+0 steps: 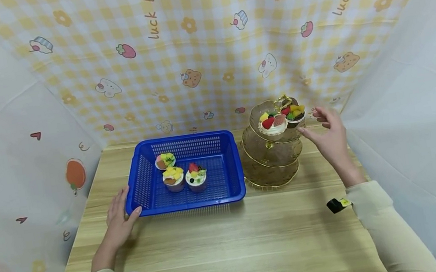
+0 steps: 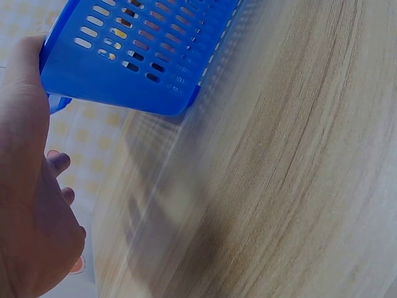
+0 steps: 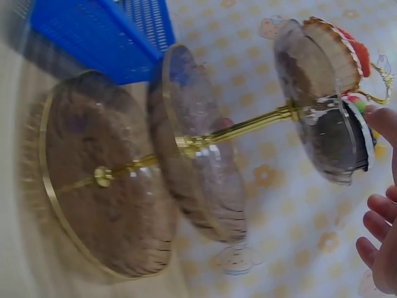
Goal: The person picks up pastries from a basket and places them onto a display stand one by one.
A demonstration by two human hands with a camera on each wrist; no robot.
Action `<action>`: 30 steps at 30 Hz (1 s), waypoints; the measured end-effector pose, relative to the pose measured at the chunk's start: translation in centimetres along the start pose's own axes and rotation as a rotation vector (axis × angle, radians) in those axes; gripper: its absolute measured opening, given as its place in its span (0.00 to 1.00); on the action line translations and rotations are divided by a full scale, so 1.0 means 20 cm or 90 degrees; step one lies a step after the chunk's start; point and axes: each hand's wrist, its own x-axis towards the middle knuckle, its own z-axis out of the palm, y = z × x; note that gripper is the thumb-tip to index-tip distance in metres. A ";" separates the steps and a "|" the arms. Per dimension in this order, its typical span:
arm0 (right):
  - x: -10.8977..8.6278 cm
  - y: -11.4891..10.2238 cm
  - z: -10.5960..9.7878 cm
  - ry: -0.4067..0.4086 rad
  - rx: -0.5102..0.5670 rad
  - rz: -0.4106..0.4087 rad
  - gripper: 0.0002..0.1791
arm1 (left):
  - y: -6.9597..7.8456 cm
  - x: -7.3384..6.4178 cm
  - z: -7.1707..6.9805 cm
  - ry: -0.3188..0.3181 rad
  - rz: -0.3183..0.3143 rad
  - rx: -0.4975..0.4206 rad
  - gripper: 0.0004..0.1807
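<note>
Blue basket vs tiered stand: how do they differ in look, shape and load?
Shape: the basket is one rectangular tub; the stand is three-level and rounded, on a gold post.
Look: the basket is blue with slotted sides; the stand is brownish, see-through and gold-rimmed.
Load: the basket holds three cakes; the stand carries at least two cakes, up top.
Shared: both sit on the wooden table and hold cakes.

The head camera looks forward and down across the tabletop [image 1: 259,251] from above. The left-wrist camera, close and tilted, faces the outer wall of the blue perforated basket [image 2: 80,81]; the right-wrist one, near and rolled sideways, faces the three-tier stand [image 3: 195,144]. Head and right wrist share basket and stand.
</note>
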 end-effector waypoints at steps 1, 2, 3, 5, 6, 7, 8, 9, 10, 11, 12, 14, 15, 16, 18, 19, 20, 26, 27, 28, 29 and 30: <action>-0.02 0.01 0.00 0.005 0.004 0.009 0.40 | 0.00 0.00 0.00 0.000 0.000 0.000 0.44; -0.05 0.02 0.01 0.012 0.009 0.017 0.41 | 0.00 0.00 0.00 -0.001 0.000 0.001 0.44; -0.08 0.04 0.01 0.021 0.009 0.026 0.42 | 0.00 0.00 0.00 0.001 0.002 0.001 0.44; -0.14 0.07 0.03 0.046 0.025 0.031 0.43 | 0.00 0.00 0.00 0.001 0.005 0.001 0.44; -0.18 0.08 0.04 0.059 0.031 0.029 0.43 | 0.00 0.00 0.00 0.000 0.005 0.002 0.44; -0.21 0.10 0.06 0.073 0.038 0.024 0.43 | 0.00 0.00 0.00 0.000 0.005 0.002 0.44; -0.24 0.11 0.07 0.088 0.045 0.017 0.43 | 0.00 0.00 0.00 0.000 0.005 0.002 0.44; -0.28 0.12 0.09 0.102 0.048 0.010 0.43 | 0.00 0.00 0.00 0.000 0.005 0.002 0.44; -0.31 0.13 0.11 0.115 0.054 0.001 0.42 | 0.00 0.00 0.00 0.000 0.004 0.001 0.44; -0.35 0.14 0.13 0.127 0.058 -0.007 0.42 | 0.00 0.00 0.00 0.000 0.003 0.001 0.44; -0.38 0.15 0.15 0.137 0.058 -0.019 0.41 | 0.00 0.00 -0.01 -0.001 0.003 0.001 0.44; -0.44 0.15 0.20 0.153 0.056 -0.048 0.39 | 0.00 0.00 -0.01 -0.002 0.000 0.001 0.44; -0.47 0.16 0.23 0.158 0.053 -0.067 0.38 | 0.01 0.00 -0.01 -0.003 -0.001 0.002 0.44; -0.50 0.15 0.25 0.158 0.050 -0.088 0.37 | 0.01 -0.01 -0.01 -0.003 -0.002 0.002 0.44; -0.54 0.14 0.31 0.147 0.041 -0.137 0.36 | 0.01 -0.01 -0.01 -0.006 -0.004 0.004 0.44; -0.55 0.13 0.33 0.136 0.037 -0.161 0.35 | 0.01 -0.01 -0.01 -0.007 -0.005 0.004 0.44; -0.56 0.12 0.36 0.120 0.037 -0.183 0.34 | 0.01 -0.01 -0.01 -0.008 -0.005 0.003 0.44; -0.58 -0.01 0.51 -0.003 0.024 -0.265 0.30 | 0.02 -0.01 -0.02 -0.020 -0.007 -0.005 0.45; -0.57 -0.03 0.53 -0.024 0.017 -0.272 0.30 | 0.02 -0.01 -0.02 -0.021 -0.008 -0.004 0.45; -0.56 -0.05 0.56 -0.049 0.011 -0.276 0.30 | 0.03 -0.01 -0.02 -0.021 -0.010 -0.003 0.45; -0.55 -0.07 0.58 -0.074 0.005 -0.276 0.30 | 0.03 -0.01 -0.02 -0.022 -0.010 -0.003 0.45; -0.54 -0.09 0.60 -0.098 0.001 -0.276 0.30 | 0.03 -0.01 -0.02 -0.021 -0.009 -0.003 0.45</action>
